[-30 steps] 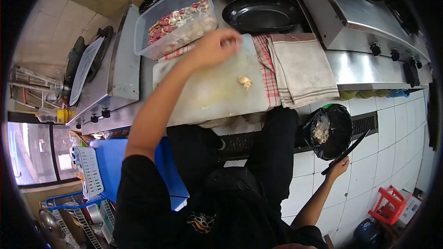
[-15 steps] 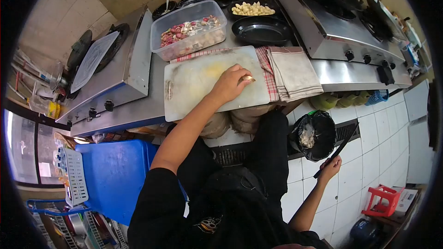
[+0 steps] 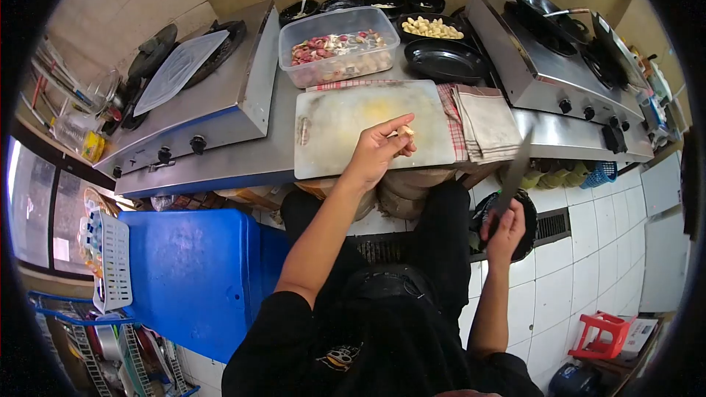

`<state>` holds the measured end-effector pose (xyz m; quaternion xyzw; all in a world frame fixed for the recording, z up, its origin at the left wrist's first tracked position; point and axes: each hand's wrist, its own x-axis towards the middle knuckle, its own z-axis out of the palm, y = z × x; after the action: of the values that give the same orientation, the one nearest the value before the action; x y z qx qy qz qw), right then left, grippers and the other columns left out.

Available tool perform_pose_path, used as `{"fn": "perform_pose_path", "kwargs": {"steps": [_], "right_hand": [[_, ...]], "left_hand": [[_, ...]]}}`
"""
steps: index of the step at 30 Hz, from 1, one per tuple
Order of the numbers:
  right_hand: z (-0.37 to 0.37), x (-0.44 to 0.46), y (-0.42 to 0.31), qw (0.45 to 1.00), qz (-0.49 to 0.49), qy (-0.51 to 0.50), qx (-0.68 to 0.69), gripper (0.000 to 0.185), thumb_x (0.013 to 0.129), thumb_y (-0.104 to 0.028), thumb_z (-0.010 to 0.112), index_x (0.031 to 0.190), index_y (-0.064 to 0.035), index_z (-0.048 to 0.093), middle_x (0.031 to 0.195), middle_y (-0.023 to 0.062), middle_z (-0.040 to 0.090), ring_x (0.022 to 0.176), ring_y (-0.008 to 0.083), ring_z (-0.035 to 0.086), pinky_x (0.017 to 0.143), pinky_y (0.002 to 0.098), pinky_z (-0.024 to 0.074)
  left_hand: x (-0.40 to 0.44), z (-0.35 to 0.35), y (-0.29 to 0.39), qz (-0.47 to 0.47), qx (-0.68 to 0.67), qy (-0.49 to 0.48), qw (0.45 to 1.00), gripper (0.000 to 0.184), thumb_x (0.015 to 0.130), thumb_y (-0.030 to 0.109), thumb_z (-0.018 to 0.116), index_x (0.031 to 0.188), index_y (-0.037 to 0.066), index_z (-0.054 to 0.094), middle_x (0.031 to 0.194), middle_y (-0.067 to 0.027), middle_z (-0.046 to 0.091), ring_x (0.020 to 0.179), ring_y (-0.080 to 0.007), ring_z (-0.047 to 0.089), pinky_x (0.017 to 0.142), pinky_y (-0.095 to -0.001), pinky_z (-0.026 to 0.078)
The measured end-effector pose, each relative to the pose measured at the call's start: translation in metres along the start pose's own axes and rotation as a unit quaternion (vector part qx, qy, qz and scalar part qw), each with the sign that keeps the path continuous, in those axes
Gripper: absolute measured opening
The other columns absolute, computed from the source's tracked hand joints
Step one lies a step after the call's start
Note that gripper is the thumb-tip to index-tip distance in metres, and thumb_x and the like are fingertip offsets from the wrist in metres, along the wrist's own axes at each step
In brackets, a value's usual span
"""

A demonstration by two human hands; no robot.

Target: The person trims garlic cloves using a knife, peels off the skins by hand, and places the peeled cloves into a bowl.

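Note:
My left hand [image 3: 381,148] is above the front part of the white cutting board [image 3: 331,125], its fingers closed on a small pale clove [image 3: 404,131] that looks like garlic. Out to the right, my right hand [image 3: 506,229] grips a knife [image 3: 518,169], its blade pointing up and away from me. A black-lined bin [image 3: 523,248] is partly hidden behind that hand. Behind the board stands a clear plastic container [image 3: 337,68] of reddish and pale pieces. Peeled pale cloves [image 3: 432,27] fill a black dish beyond an oval black plate [image 3: 446,59].
Folded cloths [image 3: 484,123] lie right of the board. Steel stoves stand at the left [image 3: 220,103] and right [image 3: 540,66], the right one with a wok [image 3: 533,1]. A blue box [image 3: 187,272] is at lower left, and a red stool [image 3: 601,334] at lower right.
My left hand first came down to the clove on the board, then lifted it. My right hand has raised the knife from beside the bin and brought it inward, turning the blade more upright.

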<state>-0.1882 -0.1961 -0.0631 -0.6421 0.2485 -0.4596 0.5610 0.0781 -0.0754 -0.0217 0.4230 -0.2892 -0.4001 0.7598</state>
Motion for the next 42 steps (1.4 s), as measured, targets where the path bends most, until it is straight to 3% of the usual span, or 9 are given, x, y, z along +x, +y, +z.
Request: {"fn": "perform_pose_path", "kwargs": {"steps": [6,8,9,16,21,30,33,38,42], "right_hand": [[0.075,0.013,-0.042,0.979,-0.016,-0.171,0.108,0.036,0.095,-0.036,0.050,0.111,-0.0036,0.048,0.072,0.0047,0.052,0.046,0.0078,0.043,0.038,0.0199,0.0327],[0.092,0.011,-0.053,0.969,-0.029,-0.199,0.141,0.038,0.095,-0.037,0.050,0.111,-0.0026,0.049,0.072,0.0036,0.052,0.047,0.0072,0.043,0.038,0.0198,0.0334],[0.100,0.010,-0.060,0.973,-0.038,-0.201,0.106,0.048,0.092,-0.047,0.050,0.108,-0.0017,0.048,0.069,0.0058,0.051,0.043,0.0083,0.042,0.037,0.0200,0.0313],[0.120,-0.004,-0.091,0.940,-0.016,-0.285,0.186,0.047,0.091,-0.040,0.055,0.115,-0.0004,0.047,0.070,0.0035,0.052,0.048,0.0057,0.042,0.042,0.0189,0.0322],[0.127,-0.012,-0.099,0.940,-0.024,-0.288,0.179,0.047,0.091,-0.038,0.056,0.118,-0.0005,0.045,0.069,0.0035,0.052,0.049,0.0049,0.042,0.044,0.0181,0.0326],[0.129,-0.014,-0.104,0.949,0.017,-0.252,0.191,0.051,0.091,-0.043,0.054,0.116,0.0009,0.045,0.066,0.0017,0.049,0.047,0.0051,0.040,0.041,0.0188,0.0297],[0.127,-0.012,-0.103,0.949,0.011,-0.251,0.193,0.050,0.091,-0.042,0.054,0.116,0.0009,0.045,0.066,0.0018,0.049,0.047,0.0053,0.040,0.041,0.0187,0.0296],[0.123,-0.012,-0.102,0.949,0.018,-0.247,0.197,0.050,0.091,-0.041,0.054,0.117,0.0015,0.044,0.066,0.0019,0.049,0.047,0.0055,0.040,0.040,0.0188,0.0296],[0.124,-0.011,-0.103,0.950,0.018,-0.244,0.196,0.051,0.091,-0.041,0.054,0.116,0.0020,0.044,0.068,0.0022,0.050,0.048,0.0055,0.041,0.041,0.0186,0.0304]], "left_hand": [[-0.035,0.013,0.010,0.100,-0.083,0.005,0.992,0.024,0.084,0.003,0.064,0.106,0.000,0.057,0.098,-0.0096,0.061,0.083,-0.0158,0.060,0.075,-0.0274,0.049],[-0.047,0.018,0.016,0.117,-0.094,-0.003,0.989,0.024,0.085,0.004,0.064,0.107,0.000,0.058,0.097,-0.0088,0.062,0.084,-0.0157,0.060,0.075,-0.0271,0.050],[-0.053,0.020,0.019,0.134,-0.105,-0.014,0.985,0.024,0.085,0.004,0.064,0.108,-0.001,0.059,0.096,-0.0080,0.062,0.085,-0.0157,0.060,0.075,-0.0269,0.050],[-0.079,0.028,0.021,0.187,-0.178,-0.066,0.964,0.024,0.087,0.006,0.061,0.110,0.001,0.059,0.107,-0.0106,0.055,0.089,-0.0182,0.062,0.075,-0.0289,0.052],[-0.084,0.029,0.021,0.193,-0.190,-0.073,0.960,0.027,0.087,0.007,0.062,0.112,0.004,0.056,0.105,-0.0116,0.052,0.092,-0.0188,0.059,0.080,-0.0280,0.050],[-0.090,0.037,0.017,0.150,-0.282,-0.061,0.946,0.022,0.089,0.011,0.059,0.109,0.003,0.053,0.098,-0.0084,0.056,0.085,-0.0180,0.059,0.071,-0.0308,0.049],[-0.090,0.038,0.014,0.217,-0.279,-0.065,0.933,0.019,0.090,0.010,0.058,0.106,0.002,0.052,0.095,-0.0089,0.056,0.081,-0.0192,0.059,0.068,-0.0321,0.049],[-0.098,0.043,0.019,0.274,-0.046,0.027,0.960,0.014,0.090,0.006,0.056,0.102,-0.002,0.054,0.099,-0.0142,0.058,0.083,-0.0242,0.063,0.075,-0.0363,0.052],[-0.097,0.047,0.022,0.278,-0.050,0.030,0.959,0.014,0.091,0.007,0.055,0.099,-0.004,0.055,0.099,-0.0150,0.059,0.088,-0.0249,0.063,0.079,-0.0375,0.052]]}}
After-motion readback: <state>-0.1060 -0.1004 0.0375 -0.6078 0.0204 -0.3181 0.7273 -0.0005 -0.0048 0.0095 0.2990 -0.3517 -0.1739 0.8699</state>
